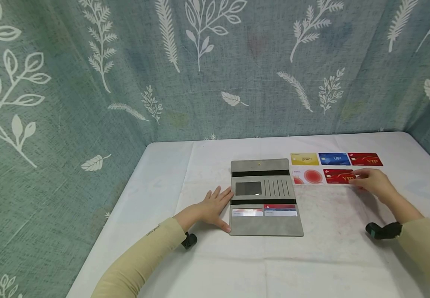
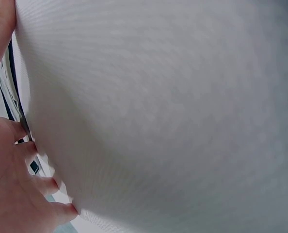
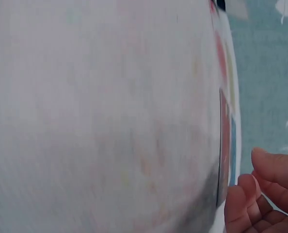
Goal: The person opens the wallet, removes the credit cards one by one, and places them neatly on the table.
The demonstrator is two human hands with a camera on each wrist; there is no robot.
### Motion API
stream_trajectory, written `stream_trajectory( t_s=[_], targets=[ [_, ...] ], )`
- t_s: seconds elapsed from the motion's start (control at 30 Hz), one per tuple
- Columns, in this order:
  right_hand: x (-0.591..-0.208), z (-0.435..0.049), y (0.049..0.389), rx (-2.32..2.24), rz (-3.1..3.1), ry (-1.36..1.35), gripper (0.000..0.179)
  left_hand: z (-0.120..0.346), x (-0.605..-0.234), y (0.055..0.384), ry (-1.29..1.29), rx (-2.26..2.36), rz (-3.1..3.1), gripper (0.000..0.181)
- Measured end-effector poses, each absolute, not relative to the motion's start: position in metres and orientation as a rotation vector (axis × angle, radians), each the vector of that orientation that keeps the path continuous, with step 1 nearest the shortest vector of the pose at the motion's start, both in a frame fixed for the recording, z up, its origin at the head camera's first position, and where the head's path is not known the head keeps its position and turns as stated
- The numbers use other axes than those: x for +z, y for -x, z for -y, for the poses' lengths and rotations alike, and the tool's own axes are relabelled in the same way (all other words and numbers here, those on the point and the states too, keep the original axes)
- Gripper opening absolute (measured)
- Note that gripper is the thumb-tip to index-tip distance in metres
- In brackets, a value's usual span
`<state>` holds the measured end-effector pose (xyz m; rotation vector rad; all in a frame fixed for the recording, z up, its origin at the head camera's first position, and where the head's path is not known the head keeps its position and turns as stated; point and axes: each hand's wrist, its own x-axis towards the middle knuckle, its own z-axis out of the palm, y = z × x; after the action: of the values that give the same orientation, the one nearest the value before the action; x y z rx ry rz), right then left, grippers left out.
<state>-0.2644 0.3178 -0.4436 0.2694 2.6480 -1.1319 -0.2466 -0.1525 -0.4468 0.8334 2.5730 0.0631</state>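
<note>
A grey wallet (image 1: 259, 226), unfolded into three panels, lies flat on the white table. My left hand (image 1: 212, 207) rests spread on the cloth, its fingertips at the wallet's left edge. Cards, a pale one (image 1: 247, 212) and a red-and-blue one (image 1: 280, 210), sit in the slots of the near panel. To the right, my right hand (image 1: 374, 184) has its fingertips at the right end of a red VIP card (image 1: 337, 176), which lies flat in the near row. Thumb and fingers stand apart in the right wrist view.
A white card with red circles (image 1: 313, 176) lies left of the red one. Behind them a yellow card (image 1: 304, 159), a blue VIP card (image 1: 334, 159) and another red VIP card (image 1: 365, 159) form a row. A leaf-patterned curtain (image 1: 207, 107) hangs behind the table (image 1: 237, 265).
</note>
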Motion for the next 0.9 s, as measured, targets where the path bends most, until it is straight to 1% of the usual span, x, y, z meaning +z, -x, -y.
stream_trajectory(
  t_s=[0.1,0.33,0.9],
  targets=[
    [-0.441,-0.308,0.262,-1.146,-2.614,-0.229,0.061,0.153,-0.447,0.247,-0.827,0.071,-2.574,0.117],
    [-0.438,-0.287,0.256,-1.188,-2.574,-0.138,0.052,0.153,-0.449,0.248,-0.828,0.066,-2.575,0.117],
    [-0.442,-0.235,0.23,-1.267,-2.458,-0.014,0.047,0.153,-0.448,0.247,-0.838,0.057,-2.58,0.117]
  ],
)
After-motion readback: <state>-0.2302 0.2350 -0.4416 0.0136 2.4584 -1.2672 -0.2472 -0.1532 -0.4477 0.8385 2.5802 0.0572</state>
